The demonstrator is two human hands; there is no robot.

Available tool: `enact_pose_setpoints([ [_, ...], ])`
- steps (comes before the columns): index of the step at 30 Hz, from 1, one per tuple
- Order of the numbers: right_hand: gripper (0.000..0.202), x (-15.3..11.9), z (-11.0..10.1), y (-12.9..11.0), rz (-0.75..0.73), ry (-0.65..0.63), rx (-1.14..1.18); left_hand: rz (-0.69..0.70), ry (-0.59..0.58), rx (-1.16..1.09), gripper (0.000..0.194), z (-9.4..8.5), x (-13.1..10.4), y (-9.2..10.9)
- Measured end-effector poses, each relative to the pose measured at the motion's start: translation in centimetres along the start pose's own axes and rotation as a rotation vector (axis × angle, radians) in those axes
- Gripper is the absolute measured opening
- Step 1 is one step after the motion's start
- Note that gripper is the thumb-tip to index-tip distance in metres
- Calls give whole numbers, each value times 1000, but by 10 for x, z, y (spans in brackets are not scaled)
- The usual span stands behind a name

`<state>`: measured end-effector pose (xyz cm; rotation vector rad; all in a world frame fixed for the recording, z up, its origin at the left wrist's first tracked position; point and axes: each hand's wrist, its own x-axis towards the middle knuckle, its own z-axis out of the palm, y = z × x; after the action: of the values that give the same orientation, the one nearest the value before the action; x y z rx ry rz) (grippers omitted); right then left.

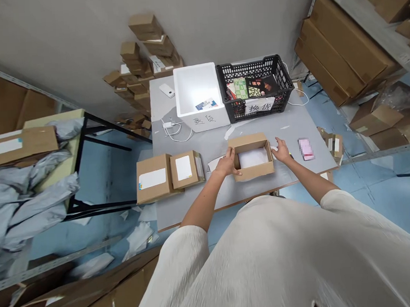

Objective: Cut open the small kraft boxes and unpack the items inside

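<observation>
Lying lengthwise between left hand (228,164) and right hand (282,151), each grip spread, the box (254,171) opens upward.

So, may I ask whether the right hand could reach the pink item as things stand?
Probably yes: the pink item lies to the right of the right hand, and the tabletop between them looks largely free.
</observation>
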<state>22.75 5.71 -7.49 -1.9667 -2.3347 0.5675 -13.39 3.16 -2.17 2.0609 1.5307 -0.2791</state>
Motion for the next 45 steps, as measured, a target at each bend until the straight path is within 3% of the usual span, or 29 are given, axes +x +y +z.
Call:
enact_pose_setpoints([
  [3,86,-4,-12,-3,129,41,155,-4,-13,-7,165,-1,2,-2],
  [5,87,-7,-23,-6,116,60,190,-11,-26,-8,165,-2,3,-2],
  [9,80,-9,-52,-23,0,161,134,-16,-49,-15,164,-5,1,0],
  [12,62,-4,-70,-49,-139,215,100,-11,-42,-21,165,-5,1,0],
  [15,50,9,-75,-77,-344,89,73,6,-31,-39,166,-4,2,-1],
  [20,46,35,-53,-110,-549,-252,-62,50,1,-100,167,0,2,-3],
  [25,45,58,-20,-125,-606,-435,-230,91,66,-132,167,6,0,-3],
  [34,48,75,35,-139,-801,-514,-318,98,106,-161,168,18,5,-2],
  [45,55,68,46,-137,-845,-508,-360,96,117,-158,166,21,1,-2],
])
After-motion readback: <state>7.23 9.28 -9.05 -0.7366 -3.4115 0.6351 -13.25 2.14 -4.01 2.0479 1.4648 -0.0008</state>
